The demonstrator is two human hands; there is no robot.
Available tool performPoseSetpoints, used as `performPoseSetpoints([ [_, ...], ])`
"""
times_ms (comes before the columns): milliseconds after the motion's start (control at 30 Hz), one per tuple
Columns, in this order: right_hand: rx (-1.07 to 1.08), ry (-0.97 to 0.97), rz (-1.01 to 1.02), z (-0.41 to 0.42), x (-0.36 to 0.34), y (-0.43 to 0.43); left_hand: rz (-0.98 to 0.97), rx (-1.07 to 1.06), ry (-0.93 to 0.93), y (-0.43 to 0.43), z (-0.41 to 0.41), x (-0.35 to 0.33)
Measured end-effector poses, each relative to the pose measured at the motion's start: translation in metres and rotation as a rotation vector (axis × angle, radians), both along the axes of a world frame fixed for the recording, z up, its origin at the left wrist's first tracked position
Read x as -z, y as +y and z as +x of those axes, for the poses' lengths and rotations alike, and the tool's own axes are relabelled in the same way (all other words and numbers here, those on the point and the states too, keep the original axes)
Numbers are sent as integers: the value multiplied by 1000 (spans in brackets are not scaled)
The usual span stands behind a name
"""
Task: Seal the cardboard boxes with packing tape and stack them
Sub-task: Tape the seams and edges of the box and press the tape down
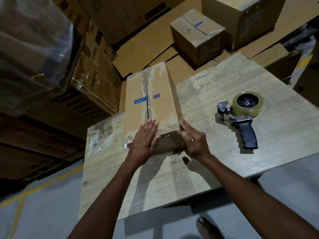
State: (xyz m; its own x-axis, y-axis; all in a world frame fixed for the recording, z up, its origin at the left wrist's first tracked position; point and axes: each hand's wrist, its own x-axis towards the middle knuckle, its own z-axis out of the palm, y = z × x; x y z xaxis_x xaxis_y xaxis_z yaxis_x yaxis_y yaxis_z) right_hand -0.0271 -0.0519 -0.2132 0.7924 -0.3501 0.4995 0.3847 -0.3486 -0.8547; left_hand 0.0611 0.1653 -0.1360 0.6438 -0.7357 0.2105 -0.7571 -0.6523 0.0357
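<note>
1. One long cardboard box (160, 100) lies on the table (259, 135), towards its far left, and its far end seems to run past the table's edge; the left hand (146, 135) lies flat on the near top with straight fingers, and the right hand (193, 140) presses open-fingered against the near right corner, neither gripping
2. First risk: a forward shove could tip the box off the far edge, since that end looks unsupported
3. Second risk: the centre seam gapes between torn old tape, so if that left hand lifts, the flaps may spring up
4. Third risk: fresh tape may hold poorly on the ragged, peeled strip
5. Count: one box on the table; one tape dispenser (241, 114) to the right, well apart from it, carrying one roll; two hands; two taped boxes (195, 40) far beyond the table
</note>
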Motion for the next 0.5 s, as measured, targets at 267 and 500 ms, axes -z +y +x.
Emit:
performPoseSetpoints([
  [267,92,62,133,7,-14,-2,19,8,1,2,2,0],
  [500,1,54,-76,3,-5,-11,42,19,40,5,2,0],
])
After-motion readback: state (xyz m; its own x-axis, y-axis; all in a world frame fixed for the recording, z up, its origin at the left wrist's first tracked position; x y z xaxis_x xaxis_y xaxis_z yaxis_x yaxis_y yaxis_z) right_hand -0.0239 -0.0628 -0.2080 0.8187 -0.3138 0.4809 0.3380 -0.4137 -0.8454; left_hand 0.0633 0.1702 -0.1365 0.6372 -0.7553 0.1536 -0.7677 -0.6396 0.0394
